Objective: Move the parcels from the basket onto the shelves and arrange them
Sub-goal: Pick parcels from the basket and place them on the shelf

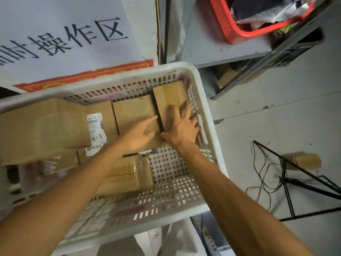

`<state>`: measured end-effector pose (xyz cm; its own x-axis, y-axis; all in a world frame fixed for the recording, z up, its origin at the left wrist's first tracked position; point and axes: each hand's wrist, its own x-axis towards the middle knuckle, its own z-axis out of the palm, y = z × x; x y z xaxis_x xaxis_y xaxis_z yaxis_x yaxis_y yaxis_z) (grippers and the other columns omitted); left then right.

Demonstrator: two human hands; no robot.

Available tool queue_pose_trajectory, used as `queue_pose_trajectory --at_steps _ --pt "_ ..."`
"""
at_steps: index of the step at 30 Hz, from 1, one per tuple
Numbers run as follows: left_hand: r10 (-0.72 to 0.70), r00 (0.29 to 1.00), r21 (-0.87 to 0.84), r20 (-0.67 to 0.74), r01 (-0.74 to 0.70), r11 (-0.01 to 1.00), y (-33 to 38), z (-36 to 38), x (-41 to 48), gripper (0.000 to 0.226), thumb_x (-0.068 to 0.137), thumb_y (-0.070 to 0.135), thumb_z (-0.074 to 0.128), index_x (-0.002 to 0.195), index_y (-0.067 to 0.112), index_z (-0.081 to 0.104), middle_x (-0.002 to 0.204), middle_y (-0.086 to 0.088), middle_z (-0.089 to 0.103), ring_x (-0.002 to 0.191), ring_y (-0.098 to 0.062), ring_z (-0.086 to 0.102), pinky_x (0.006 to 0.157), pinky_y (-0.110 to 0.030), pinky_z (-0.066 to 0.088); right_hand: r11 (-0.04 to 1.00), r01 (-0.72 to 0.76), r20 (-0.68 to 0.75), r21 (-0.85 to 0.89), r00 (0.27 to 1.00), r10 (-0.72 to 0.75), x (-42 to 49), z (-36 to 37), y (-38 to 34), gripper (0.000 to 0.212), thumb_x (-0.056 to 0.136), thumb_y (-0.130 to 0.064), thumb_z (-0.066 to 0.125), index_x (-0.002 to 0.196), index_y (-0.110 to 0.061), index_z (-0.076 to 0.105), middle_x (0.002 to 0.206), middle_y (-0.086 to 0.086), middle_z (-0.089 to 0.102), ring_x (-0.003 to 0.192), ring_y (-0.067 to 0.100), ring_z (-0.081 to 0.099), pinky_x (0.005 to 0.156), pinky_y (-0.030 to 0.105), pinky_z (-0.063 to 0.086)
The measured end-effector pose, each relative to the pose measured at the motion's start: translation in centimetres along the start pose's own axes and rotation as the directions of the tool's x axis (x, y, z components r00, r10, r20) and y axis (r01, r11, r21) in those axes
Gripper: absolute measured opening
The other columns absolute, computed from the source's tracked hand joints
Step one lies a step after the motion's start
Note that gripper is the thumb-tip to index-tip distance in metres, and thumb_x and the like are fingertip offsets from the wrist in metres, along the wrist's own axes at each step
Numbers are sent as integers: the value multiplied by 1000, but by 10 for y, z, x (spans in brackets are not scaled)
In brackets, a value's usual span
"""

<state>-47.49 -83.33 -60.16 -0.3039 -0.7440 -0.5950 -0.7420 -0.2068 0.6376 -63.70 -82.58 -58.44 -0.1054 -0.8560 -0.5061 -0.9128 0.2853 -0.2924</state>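
A white perforated basket (pixel 208 115) holds several brown cardboard parcels. My right hand (pixel 182 124) lies spread on a taped parcel (pixel 169 95) that leans against the basket's right wall, thumb at its near edge. My left hand (pixel 141 133) rests with straight fingers on a flat parcel (pixel 132 109) beside it, the forefinger pointing at the gap between the two. A larger box with a white "A-1" label (pixel 96 126) sits to the left. Another taped parcel (pixel 127 174) lies nearer me under my left forearm.
A grey metal shelf (pixel 208 43) stands at the upper right and carries a red basket (pixel 227 24) of dark items. A black wire stand (pixel 295 180) with cables and a small cardboard box (pixel 306 161) are on the floor at right. A white sign hangs upper left.
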Motion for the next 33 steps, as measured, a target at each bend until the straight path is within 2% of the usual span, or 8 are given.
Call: queue_pose_trajectory --at_steps 5,13,18,21,23,26,29,33 --pt "-5 1000 -22 27 6 1000 1 -12 -16 58 96 24 53 148 35 28 154 2 32 139 -18 33 114 -42 29 996 -44 -9 83 999 45 -16 -11 -2 87 68 -44 80 137 -38 28 155 3 7 128 42 30 103 58 34" --pt "45 991 -60 129 -37 997 13 -29 -48 57 98 23 51 149 26 27 152 -7 36 134 -21 41 107 -33 36 984 -91 -76 151 992 103 -95 -37 -1 81 64 -53 75 135 -38 40 140 0 32 121 37 40 101 55 33" --pt "111 968 -10 226 -112 994 6 -35 -85 61 96 32 55 150 20 28 150 -7 38 131 -21 44 105 -30 36 885 -64 -193 461 966 170 -145 -64 -14 70 67 -48 79 129 -32 52 126 -1 43 116 24 50 97 41 45" --pt "113 976 -172 187 -81 982 10 -53 -107 71 91 38 60 149 22 22 143 -4 48 120 -18 52 95 -35 46 800 1 -270 600 942 201 -176 -68 -33 70 63 -49 74 128 -31 56 125 0 47 117 20 50 91 33 46" --pt "75 989 -380 128 -21 925 12 -69 -125 81 88 35 65 151 24 15 136 2 53 108 -14 56 82 -33 47 709 34 -263 705 940 216 -194 -64 -50 69 63 -50 72 128 -33 56 133 1 46 121 20 49 98 43 48" --pt "88 951 -713 296 159 683 3 -86 -154 73 78 21 70 143 17 36 134 -5 56 105 -16 61 94 -38 46 564 86 -235 821 952 197 -212 -53 -70 61 72 -38 77 129 -29 57 136 0 45 123 23 51 95 49 52" --pt "133 936 -821 326 211 530 -15 -90 -183 64 81 7 63 140 16 39 133 -16 56 117 -27 57 99 -42 46 523 116 -189 844 978 87 -222 -43 -86 62 79 -28 78 135 -24 52 138 2 45 121 21 52 86 37 58" --pt "87 980 -829 181 104 550 -36 -99 -212 60 87 0 59 140 18 35 135 -14 56 122 -29 54 101 -45 46 450 131 -111 883 991 -73 -228 -35 -104 65 86 -19 72 144 -21 42 141 6 46 113 17 57 67 15 54"
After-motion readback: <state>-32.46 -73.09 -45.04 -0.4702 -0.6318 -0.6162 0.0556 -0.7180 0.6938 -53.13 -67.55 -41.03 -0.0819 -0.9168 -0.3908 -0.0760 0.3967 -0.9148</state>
